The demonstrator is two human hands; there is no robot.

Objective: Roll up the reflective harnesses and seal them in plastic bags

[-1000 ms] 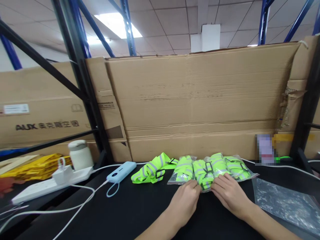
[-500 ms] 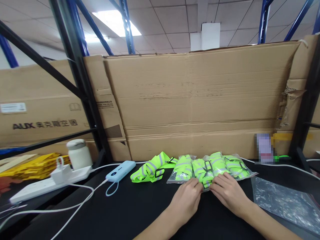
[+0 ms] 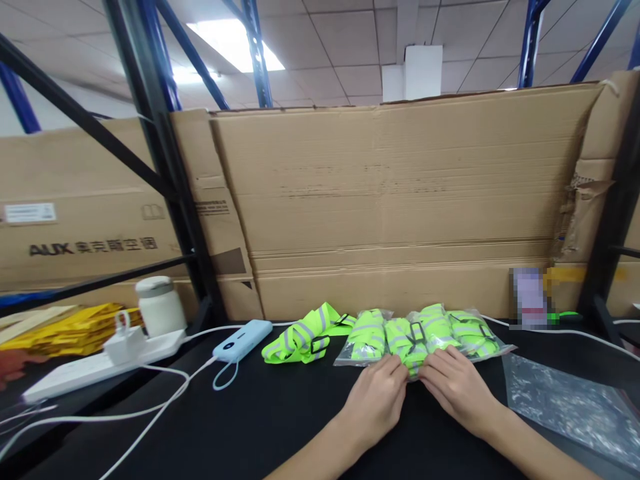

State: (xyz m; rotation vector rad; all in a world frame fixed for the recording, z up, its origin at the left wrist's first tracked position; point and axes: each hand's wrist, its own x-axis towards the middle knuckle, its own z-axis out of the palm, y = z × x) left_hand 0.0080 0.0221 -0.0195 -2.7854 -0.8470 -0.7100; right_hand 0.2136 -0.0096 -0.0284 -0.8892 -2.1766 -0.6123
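Observation:
My left hand (image 3: 379,393) and my right hand (image 3: 456,387) are closed, fingertips pinching the near edge of a clear plastic bag with a neon yellow-green reflective strap (image 3: 404,333) inside. A black buckle shows through this bag. Touching it on the left is another bagged reflective strap (image 3: 369,335); more bagged straps (image 3: 474,332) lie on its right, close behind my right fingers. A loose reflective strap (image 3: 300,337) with black buckles is bundled further left, outside any bag. My fingers cover part of the bag's near edge.
A light blue power bank (image 3: 242,341) with a cable lies left, near a white power strip (image 3: 100,367) and a white bottle (image 3: 160,307). Clear plastic bags (image 3: 570,407) lie right. Cardboard (image 3: 380,200) stands behind the black table. Another person's hand (image 3: 17,367) shows at the left edge.
Both hands stay at the bag's near edge with almost no movement. The view has shifted very slightly.

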